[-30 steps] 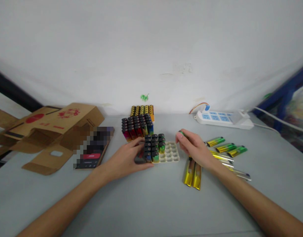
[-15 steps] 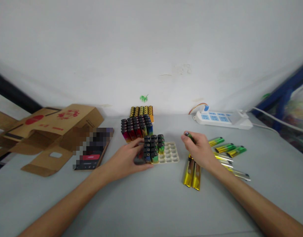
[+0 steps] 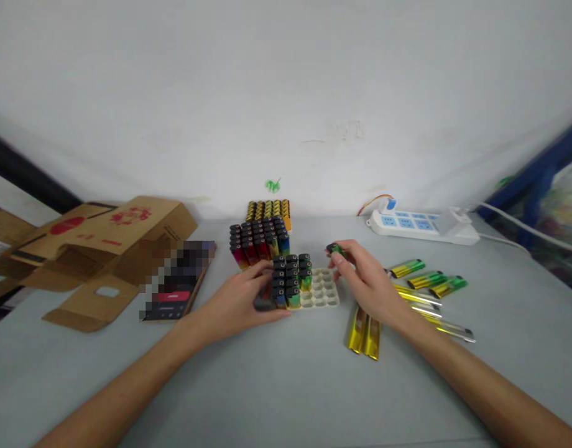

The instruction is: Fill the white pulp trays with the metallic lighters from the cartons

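Observation:
My left hand (image 3: 237,298) grips the left end of a pale tray (image 3: 330,302), thumb along the front and fingers behind. Lighters with black tops (image 3: 291,274) stand upright in the tray's left holes; the right-hand holes show bare. Just right of the tray, my right hand (image 3: 360,274) pinches a green lighter (image 3: 335,249), held tilted above the tray's far right corner. Two gold lighters (image 3: 364,333) lie on the table below my right wrist. Several green-yellow lighters (image 3: 424,279) and silver-gold ones (image 3: 447,326) lie to the right of it.
Behind the tray stand a block of lighters with red and blue bodies (image 3: 258,242) and a gold-topped block (image 3: 268,210). A phone (image 3: 176,286) and an open cardboard box (image 3: 127,227) are at left. A white power strip (image 3: 407,229) with cables lies at the back right.
My right hand has moved left towards the tray with the green lighter, whose black top now points left. My left hand stays at the tray's left end.

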`<state>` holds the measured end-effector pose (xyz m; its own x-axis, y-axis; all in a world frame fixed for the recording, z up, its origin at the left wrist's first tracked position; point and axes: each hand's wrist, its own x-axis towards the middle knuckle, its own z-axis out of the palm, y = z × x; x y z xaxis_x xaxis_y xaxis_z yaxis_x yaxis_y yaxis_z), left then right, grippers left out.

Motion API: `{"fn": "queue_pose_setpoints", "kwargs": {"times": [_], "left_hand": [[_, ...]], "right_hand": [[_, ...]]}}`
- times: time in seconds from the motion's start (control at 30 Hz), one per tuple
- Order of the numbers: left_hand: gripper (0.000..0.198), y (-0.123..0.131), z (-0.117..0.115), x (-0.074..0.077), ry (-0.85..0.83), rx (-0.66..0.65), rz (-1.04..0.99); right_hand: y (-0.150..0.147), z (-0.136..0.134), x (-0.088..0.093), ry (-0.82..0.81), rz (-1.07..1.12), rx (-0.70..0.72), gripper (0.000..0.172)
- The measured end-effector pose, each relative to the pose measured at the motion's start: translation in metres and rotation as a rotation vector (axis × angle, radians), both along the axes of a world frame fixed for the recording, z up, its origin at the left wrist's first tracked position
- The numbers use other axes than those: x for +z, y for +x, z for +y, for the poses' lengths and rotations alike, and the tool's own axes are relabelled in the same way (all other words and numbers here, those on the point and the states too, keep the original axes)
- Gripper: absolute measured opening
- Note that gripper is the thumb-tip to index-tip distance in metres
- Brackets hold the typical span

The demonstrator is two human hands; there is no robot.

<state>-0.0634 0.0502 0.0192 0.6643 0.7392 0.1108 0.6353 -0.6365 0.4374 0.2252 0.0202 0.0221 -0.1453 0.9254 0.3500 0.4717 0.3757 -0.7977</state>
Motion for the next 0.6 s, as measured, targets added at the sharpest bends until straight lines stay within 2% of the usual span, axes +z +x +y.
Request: {"fn": "queue_pose_setpoints", "kwargs": {"times": [0.07, 0.17, 0.37, 0.47, 0.6], "left_hand": [[0.049, 0.0, 0.0, -0.001, -0.001, 0.003, -0.001], [0.047, 0.0, 0.0, -0.001, 0.0, -0.01, -0.014], [0.046, 0.0, 0.0, 0.0, -0.034, -0.016, -0.024], [0.047, 0.0, -0.001, 0.001, -0.033, -0.026, -0.032], [0.046, -0.001, 0.0, -0.001, -0.027, -0.025, -0.028]], "right_hand": [[-0.002, -0.001, 0.001, 0.075, 0.002, 0.041, 0.022], [-0.004, -0.004, 0.003, 0.095, 0.016, 0.096, 0.017], [-0.007, -0.01, -0.002, -0.063, 0.178, 0.179, 0.025], [-0.009, -0.011, -0.006, -0.07, 0.147, 0.169, 0.024], [-0.01, -0.011, -0.006, 0.056, 0.018, 0.191, 0.018]]}}
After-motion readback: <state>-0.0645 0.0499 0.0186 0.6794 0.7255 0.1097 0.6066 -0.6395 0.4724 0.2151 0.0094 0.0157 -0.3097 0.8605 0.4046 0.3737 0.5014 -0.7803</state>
